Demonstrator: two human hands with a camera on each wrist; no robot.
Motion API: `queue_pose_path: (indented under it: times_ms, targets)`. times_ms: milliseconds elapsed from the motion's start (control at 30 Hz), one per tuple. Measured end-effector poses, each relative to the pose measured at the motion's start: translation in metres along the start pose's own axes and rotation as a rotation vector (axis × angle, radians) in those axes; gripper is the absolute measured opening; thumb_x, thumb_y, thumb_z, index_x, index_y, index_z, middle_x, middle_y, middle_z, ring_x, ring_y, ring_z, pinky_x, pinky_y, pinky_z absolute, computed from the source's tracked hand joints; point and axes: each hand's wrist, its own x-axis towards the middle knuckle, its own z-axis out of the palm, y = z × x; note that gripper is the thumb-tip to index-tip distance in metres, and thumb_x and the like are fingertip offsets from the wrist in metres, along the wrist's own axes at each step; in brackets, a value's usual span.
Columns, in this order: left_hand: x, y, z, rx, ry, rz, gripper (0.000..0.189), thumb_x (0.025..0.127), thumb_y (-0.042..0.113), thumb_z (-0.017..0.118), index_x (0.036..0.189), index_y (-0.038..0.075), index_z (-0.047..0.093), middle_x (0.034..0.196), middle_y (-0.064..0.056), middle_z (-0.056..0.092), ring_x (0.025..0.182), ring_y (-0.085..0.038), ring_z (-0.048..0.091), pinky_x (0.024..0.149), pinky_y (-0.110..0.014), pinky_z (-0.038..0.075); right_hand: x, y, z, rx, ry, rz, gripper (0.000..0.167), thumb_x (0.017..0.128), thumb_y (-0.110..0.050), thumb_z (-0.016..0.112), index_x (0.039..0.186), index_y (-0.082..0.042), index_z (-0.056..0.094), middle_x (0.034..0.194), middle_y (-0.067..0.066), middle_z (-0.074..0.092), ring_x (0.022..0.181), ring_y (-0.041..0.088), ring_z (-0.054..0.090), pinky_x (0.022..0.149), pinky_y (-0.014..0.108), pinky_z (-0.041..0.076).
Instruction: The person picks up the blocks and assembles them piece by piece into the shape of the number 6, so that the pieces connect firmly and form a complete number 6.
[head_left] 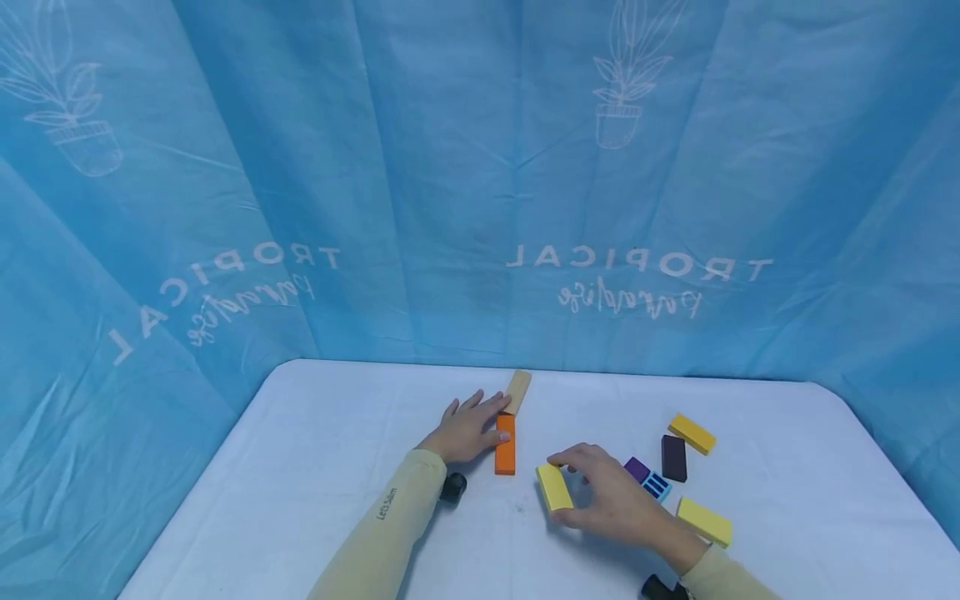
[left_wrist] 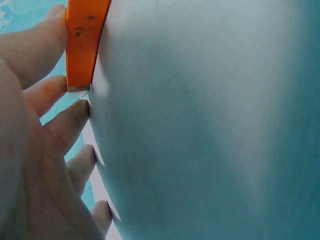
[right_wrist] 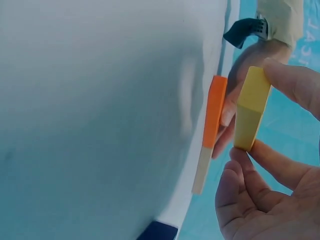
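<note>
An orange block (head_left: 505,457) and a plain wooden block (head_left: 519,388) lie end to end on the white table. My left hand (head_left: 459,435) rests beside them with fingers spread. Its thumb touches the orange block, and the index fingertip is at the wooden one, close to where they meet. In the left wrist view the orange block (left_wrist: 86,42) stands by the thumb. My right hand (head_left: 615,498) pinches a yellow block (head_left: 553,487) between thumb and fingers, to the right of the orange block. In the right wrist view that yellow block (right_wrist: 250,112) is gripped by its two ends.
On the right lie an amber block (head_left: 692,433), a dark block (head_left: 674,458), a purple block (head_left: 637,469), a light blue piece with dark bars (head_left: 657,485) and another yellow block (head_left: 705,522). A blue curtain (head_left: 450,208) hangs behind the table.
</note>
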Motion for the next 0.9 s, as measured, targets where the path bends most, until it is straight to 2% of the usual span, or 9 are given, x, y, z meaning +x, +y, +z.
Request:
queue_pose_path:
  times_ms: [200,467,700,900]
  targets:
    - [0.0,0.0,0.001,0.003,0.0,0.001,0.066,0.101,0.047,0.057,0.159,0.026,0.034,0.164,0.005,0.029,0.153,-0.029,0.016,0.122,-0.058,0.007,0.006,-0.002,0.007,-0.031,-0.046,-0.029,0.067,0.077,-0.043,0.086,0.134,-0.018,0.063,0.125,-0.003,0.061,0.109,0.017,0.056,0.095,0.048,0.052]
    - [0.001,-0.001,0.001,0.006,0.0,0.012,0.066,0.101,0.047,0.057,0.159,0.026,0.034,0.164,0.004,0.029,0.154,-0.029,0.016,0.121,-0.059,0.007,0.014,-0.006,0.013,-0.064,-0.081,-0.089,0.068,0.078,-0.045,0.084,0.136,-0.017,0.062,0.127,-0.003,0.06,0.11,0.016,0.056,0.097,0.047,0.052]
    - [0.001,-0.002,0.001,-0.001,0.0,0.017,0.065,0.101,0.047,0.057,0.158,0.025,0.035,0.164,0.003,0.029,0.153,-0.029,0.016,0.121,-0.059,0.006,0.021,-0.01,0.018,-0.089,-0.134,-0.092,0.067,0.078,-0.049,0.084,0.135,-0.022,0.062,0.13,-0.003,0.059,0.114,0.015,0.056,0.1,0.047,0.051]
    - [0.0,-0.002,0.001,-0.003,0.004,0.019,0.065,0.101,0.046,0.056,0.158,0.024,0.035,0.164,0.003,0.03,0.153,-0.029,0.016,0.122,-0.059,0.007,0.025,-0.013,0.02,-0.118,-0.158,-0.094,0.069,0.078,-0.052,0.083,0.136,-0.022,0.062,0.134,-0.001,0.058,0.12,0.018,0.055,0.103,0.048,0.049]
